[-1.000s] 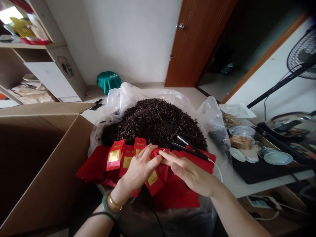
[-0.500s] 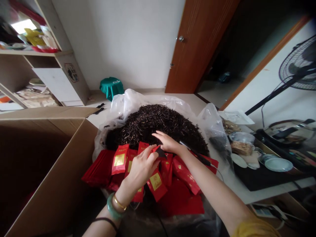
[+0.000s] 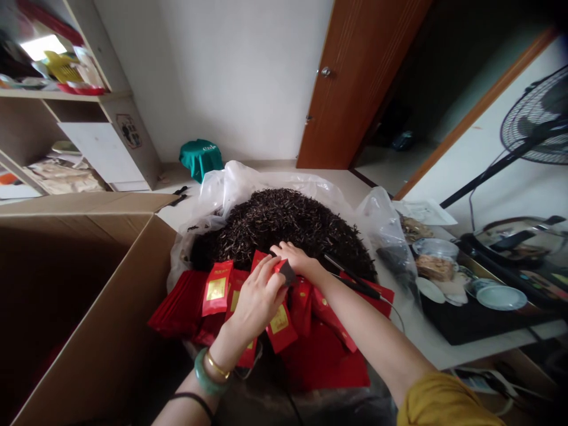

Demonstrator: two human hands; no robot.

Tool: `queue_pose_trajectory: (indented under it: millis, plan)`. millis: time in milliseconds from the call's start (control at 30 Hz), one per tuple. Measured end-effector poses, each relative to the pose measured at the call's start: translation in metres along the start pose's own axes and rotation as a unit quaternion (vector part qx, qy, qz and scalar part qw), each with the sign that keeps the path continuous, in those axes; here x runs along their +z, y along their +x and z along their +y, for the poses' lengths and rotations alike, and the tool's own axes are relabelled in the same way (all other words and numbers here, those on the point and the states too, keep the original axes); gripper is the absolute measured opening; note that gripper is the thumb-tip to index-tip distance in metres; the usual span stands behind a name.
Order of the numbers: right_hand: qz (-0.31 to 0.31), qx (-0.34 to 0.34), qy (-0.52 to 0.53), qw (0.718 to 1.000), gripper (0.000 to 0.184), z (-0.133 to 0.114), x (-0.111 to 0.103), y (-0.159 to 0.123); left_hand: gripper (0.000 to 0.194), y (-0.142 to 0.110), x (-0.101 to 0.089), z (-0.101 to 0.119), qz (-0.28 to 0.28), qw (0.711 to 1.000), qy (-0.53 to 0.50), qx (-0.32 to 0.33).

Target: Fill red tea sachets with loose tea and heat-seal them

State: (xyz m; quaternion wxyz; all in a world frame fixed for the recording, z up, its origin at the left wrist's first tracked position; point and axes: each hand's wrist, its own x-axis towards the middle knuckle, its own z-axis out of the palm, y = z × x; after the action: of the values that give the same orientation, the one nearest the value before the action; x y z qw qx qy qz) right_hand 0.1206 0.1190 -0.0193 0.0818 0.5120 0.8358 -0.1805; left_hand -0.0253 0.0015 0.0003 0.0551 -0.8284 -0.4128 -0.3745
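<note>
My left hand [image 3: 261, 293] is closed on a red packet [image 3: 281, 266] whose dark inner mouth faces right. Just beyond that mouth, my right hand [image 3: 296, 259] reaches over the near side of a heap of dark tea leaves [image 3: 288, 216]. Its fingers are stretched out to the left and look open; their tips are partly hidden, and I cannot tell whether leaves are under them. Several red packets with gold labels, one upright packet [image 3: 217, 288] among them, lie around my hands. A fanned stack of flat red packets [image 3: 181, 305] sits at the left.
Clear plastic sheeting [image 3: 235, 180] surrounds the tea. An open cardboard box [image 3: 119, 296] stands at the left. A black tool with a cord [image 3: 355, 281] lies right of my right hand. Farther right are a clear tub [image 3: 435, 257], dishes [image 3: 499, 293] and a fan [image 3: 539, 115].
My right hand has come down slightly and closer to the packet's mouth, its fingers less spread. My left hand keeps its hold on the packet, nearly in place.
</note>
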Motion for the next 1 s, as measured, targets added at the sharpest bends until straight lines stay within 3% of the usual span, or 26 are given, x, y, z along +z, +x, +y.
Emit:
queue_pose_trajectory:
  millis: [333,567,700,833,1000]
  plan:
    - [0.039,0.006,0.040,0.998,0.036,-0.001,0.008,-0.001,0.012,0.001,-0.003,-0.005,-0.002,0.999,0.003,-0.032]
    - [0.100,0.016,0.178,0.979,0.038,0.025,-0.015,-0.004,0.008,0.001,-0.002,-0.007,-0.009,0.999,0.006,-0.046]
    - [0.130,0.042,0.287,0.948,0.029,0.036,-0.040,-0.016,0.008,0.000,0.000,-0.007,-0.019,0.998,0.011,-0.056]
    - [0.155,0.019,0.379,0.912,0.028,0.028,-0.069,-0.041,0.010,0.000,0.002,-0.007,-0.031,0.997,0.026,-0.072]
    - [0.126,-0.072,0.557,0.818,0.039,-0.003,-0.092,-0.072,0.008,0.000,0.006,-0.006,-0.031,0.994,0.047,-0.090]
